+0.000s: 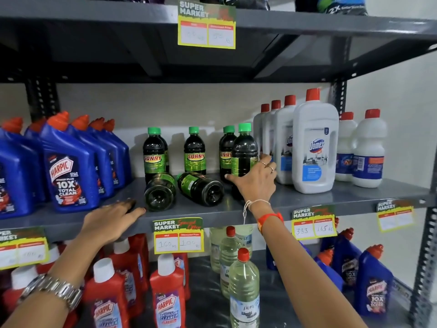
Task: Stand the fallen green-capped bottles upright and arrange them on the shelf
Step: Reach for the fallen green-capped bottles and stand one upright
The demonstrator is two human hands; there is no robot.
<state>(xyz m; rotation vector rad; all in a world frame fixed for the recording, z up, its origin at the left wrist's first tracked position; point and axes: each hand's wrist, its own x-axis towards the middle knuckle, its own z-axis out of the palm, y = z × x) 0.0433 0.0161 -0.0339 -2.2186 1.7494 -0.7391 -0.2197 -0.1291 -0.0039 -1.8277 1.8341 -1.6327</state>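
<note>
two green-capped bottles (160, 190) (201, 187) lie on their sides on the grey metal shelf (307, 200), bases toward the camera, in front of upright ones (194, 150), between blue bottles (68, 166) and white bottles (314, 147); a pale wall is behind. the right hand (254, 178) wraps around an upright green-capped bottle (243, 150) near the white ones. the left hand (113, 221) rests flat and spread on the shelf edge, holding nothing.
</note>
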